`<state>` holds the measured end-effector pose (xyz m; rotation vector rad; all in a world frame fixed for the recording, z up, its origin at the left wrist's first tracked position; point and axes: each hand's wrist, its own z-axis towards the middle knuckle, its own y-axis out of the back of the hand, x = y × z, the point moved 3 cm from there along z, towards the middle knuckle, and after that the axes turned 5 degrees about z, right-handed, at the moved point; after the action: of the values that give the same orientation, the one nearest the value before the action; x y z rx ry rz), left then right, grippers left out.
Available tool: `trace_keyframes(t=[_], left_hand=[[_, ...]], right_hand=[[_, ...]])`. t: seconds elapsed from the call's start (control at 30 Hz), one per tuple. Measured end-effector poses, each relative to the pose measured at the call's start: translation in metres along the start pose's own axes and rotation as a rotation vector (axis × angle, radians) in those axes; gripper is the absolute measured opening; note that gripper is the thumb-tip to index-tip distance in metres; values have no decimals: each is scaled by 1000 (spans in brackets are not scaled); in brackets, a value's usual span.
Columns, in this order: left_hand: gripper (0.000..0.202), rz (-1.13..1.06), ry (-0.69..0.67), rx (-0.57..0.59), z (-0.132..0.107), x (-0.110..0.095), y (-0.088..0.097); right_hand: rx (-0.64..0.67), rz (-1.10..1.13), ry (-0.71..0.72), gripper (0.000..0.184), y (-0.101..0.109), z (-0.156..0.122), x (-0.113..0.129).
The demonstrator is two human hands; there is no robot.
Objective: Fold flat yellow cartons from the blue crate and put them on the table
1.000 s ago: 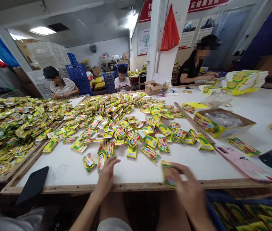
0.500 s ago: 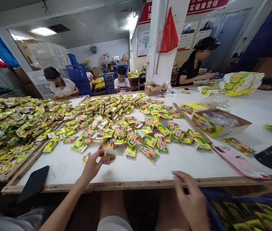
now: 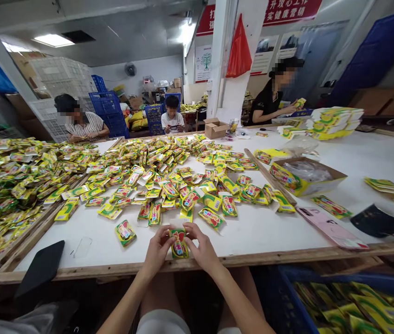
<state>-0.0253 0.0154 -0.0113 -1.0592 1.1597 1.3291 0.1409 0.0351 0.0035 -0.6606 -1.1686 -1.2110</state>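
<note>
A small yellow-green cardboard carton [image 3: 179,245] was held between the left hand [image 3: 158,244] and the right hand [image 3: 202,244] at the near edge of a white wood-rimmed table [image 3: 104,255]. Loose yellow-green cartons [image 3: 169,189] were scattered beyond. A flat black rectangular slab [image 3: 42,264] was laid across the table's near-left rim. At right, a pink rectangular slab [image 3: 331,228] was placed nearer than an open yellow cardboard box [image 3: 318,188]. Flat yellow packets [image 3: 367,304] were held in a blue plastic crate [image 3: 290,297], below right.
</note>
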Motion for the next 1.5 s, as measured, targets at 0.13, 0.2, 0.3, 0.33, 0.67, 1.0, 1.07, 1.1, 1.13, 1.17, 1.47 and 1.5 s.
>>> trace_keyframes(t=[0.13, 0.2, 0.3, 0.33, 0.67, 1.0, 1.07, 1.1, 1.13, 1.17, 1.47, 1.5], left_hand=[[34, 42, 39, 38, 5, 4, 4], [29, 84, 22, 29, 8, 5, 5], [21, 131, -68, -65, 13, 3, 5], [22, 119, -85, -92, 14, 2, 5], [15, 214, -114, -151, 6, -19, -4], [18, 207, -45, -205, 15, -15, -5], [19, 177, -26, -183, 14, -11, -3], [19, 160, -19, -164, 13, -9, -2], [19, 144, -15, -142, 12, -7, -1], [19, 133, -15, -122, 10, -7, 0], [34, 264, -83, -63, 11, -18, -10], [33, 326, -112, -72, 18, -18, -12]], right_hand=[[64, -27, -43, 26, 1, 12, -7], [25, -34, -36, 17, 0, 17, -8], [-89, -25, 7, 12, -2, 23, -9], [-119, 1, 8, 13, -3, 23, -10], [-137, 8, 93, 14, -4, 14, 6], [-162, -26, -36, 16, -5, 23, 3], [-145, 8, -53, 16, -6, 20, 1], [-136, 36, -60, 16, -8, 18, -1], [-129, 70, -65, 15, -10, 16, -3], [-121, 107, -68, 15, -13, 15, -5], [-511, -283, 24, 24, 85, -47, 43], [-605, -426, 5, 27, 114, -65, 54]])
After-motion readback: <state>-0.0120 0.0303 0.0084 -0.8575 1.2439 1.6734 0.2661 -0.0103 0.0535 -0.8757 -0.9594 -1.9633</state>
